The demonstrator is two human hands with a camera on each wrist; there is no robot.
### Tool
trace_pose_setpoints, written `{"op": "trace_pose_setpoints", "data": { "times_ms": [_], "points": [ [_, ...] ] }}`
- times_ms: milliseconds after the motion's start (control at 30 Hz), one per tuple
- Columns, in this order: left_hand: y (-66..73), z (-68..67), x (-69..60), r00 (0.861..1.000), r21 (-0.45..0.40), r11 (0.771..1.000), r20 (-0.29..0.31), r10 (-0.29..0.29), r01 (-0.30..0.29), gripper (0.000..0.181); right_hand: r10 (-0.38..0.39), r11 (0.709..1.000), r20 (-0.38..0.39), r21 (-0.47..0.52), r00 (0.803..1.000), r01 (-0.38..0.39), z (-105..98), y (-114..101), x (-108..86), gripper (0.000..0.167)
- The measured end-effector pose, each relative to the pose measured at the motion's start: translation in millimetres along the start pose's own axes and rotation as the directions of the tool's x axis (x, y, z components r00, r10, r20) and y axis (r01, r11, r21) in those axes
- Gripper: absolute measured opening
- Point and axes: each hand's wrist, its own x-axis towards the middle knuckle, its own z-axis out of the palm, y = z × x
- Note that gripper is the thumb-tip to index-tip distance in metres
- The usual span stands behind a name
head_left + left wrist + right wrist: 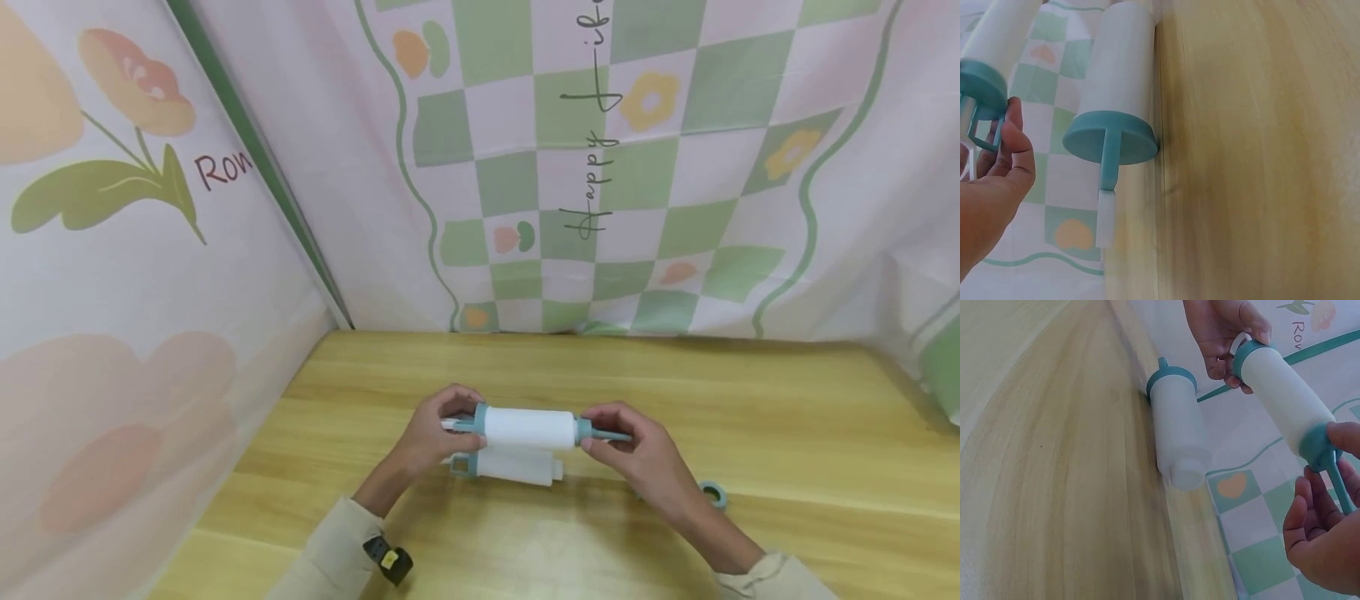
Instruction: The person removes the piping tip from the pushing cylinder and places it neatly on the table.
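Note:
A piping syringe (pixel 528 427) with a white barrel and teal ends is held level above the table by both hands. The left hand (pixel 441 429) grips its teal collar and handle end. At the other end, the right hand (pixel 637 446) pinches the teal cap, which has a long thin nozzle (pixel 1339 482); the right wrist view shows thumb and fingers around it. A second white syringe (pixel 1179 419) lies on the table beneath, its collar (pixel 1110 134) and handle teal. Its tip (pixel 557 469) is a bare white neck.
A teal ring (pixel 714 494) lies on the wooden table (pixel 570 550) beside the right forearm, partly hidden by it. A patterned cloth (pixel 570 167) hangs along the table's far edge, and another (pixel 150 292) hangs at the left. A black device (pixel 387 560) is at the left sleeve.

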Motion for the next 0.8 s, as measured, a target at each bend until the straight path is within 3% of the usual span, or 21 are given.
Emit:
{"op": "trace_pose_setpoints", "data": {
  "times_ms": [133, 333, 600, 800],
  "points": [
    [-0.1, -0.4, -1.0, 1.000, -0.003, 1.000, 0.002, 0.003, -0.003, 0.043, -0.043, 0.999, 0.002, 0.000, 0.999, 0.043, 1.6, 1.9, -0.5, 0.033],
    [0.1, -1.6, -1.9, 1.000, -0.006, 1.000, 0.001, 0.002, -0.002, 0.043, -0.050, 0.998, 0.013, 0.027, 0.999, 0.050, 3.4, -0.4, -1.1, 0.034],
    [1.2, -2.7, -2.6, 1.000, -0.006, 1.000, -0.002, 0.009, -0.009, 0.044, 0.066, 0.997, -0.025, -0.041, 0.998, -0.067, 2.4, -6.3, 2.2, 0.041],
    [2.2, -3.0, -3.3, 1.000, -0.004, 1.000, -0.002, 0.008, -0.008, 0.044, 0.203, 0.979, -0.033, -0.021, 0.979, -0.203, 1.9, -10.4, 7.0, 0.050]
  ]
}}
